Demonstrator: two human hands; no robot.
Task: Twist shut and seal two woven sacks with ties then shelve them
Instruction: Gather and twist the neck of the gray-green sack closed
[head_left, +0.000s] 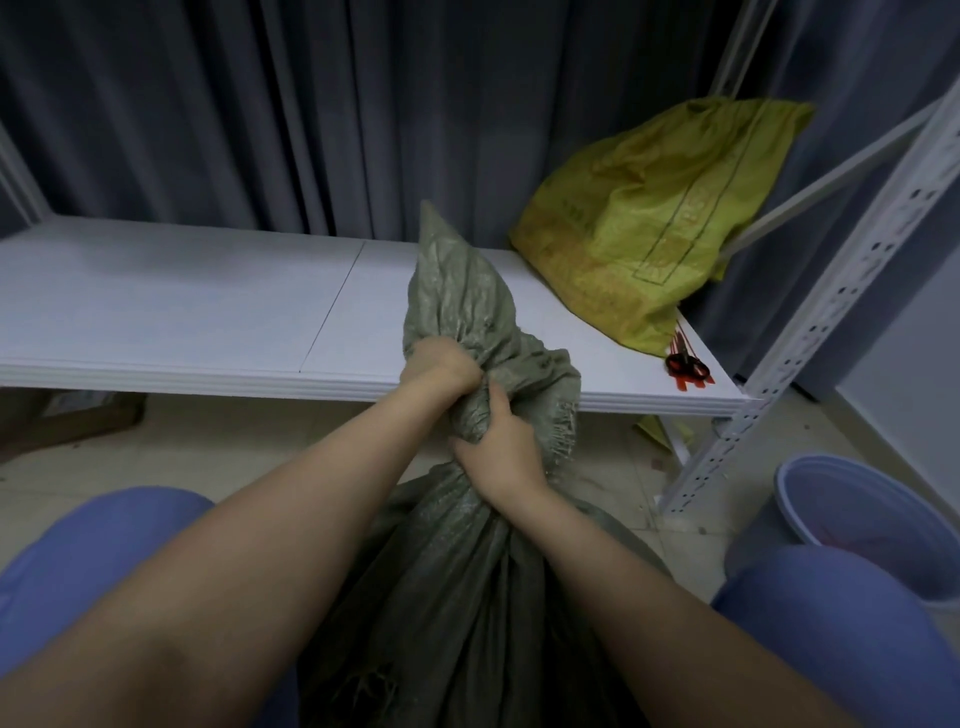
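Dark curtains hang behind a low white shelf (208, 312), and on the pale floor in front of it, between the person's knees, stands a grey-green sack (467, 571). Its mouth has been gathered into a neck, and both hands are wrapped round that neck one above the other. The left hand (441, 369) sits higher, fingers curled tight into the bunched cloth, with the loose tail of the sack rising free above its knuckles. The right hand (498, 447) clamps the neck just below, touching the left, with the full body of the sack hanging under its palm. Stacked like this, one hand can hold the neck fast while the other turns, which is probably the reason for the grip: the twist looks part made, and no tie is on this sack yet. Beyond the fingers and to their right, a yellow sack (649, 218) rests on the shelf, leaning toward the metal upright (831, 312); whether its neck is tied cannot be told. Just past the right hand's fingertips, at the near corner of the shelf, lie red ties (685, 358) with what may be scissors, close enough to reach once a hand is free. A blue bucket (857, 514) stands on the floor to the right.
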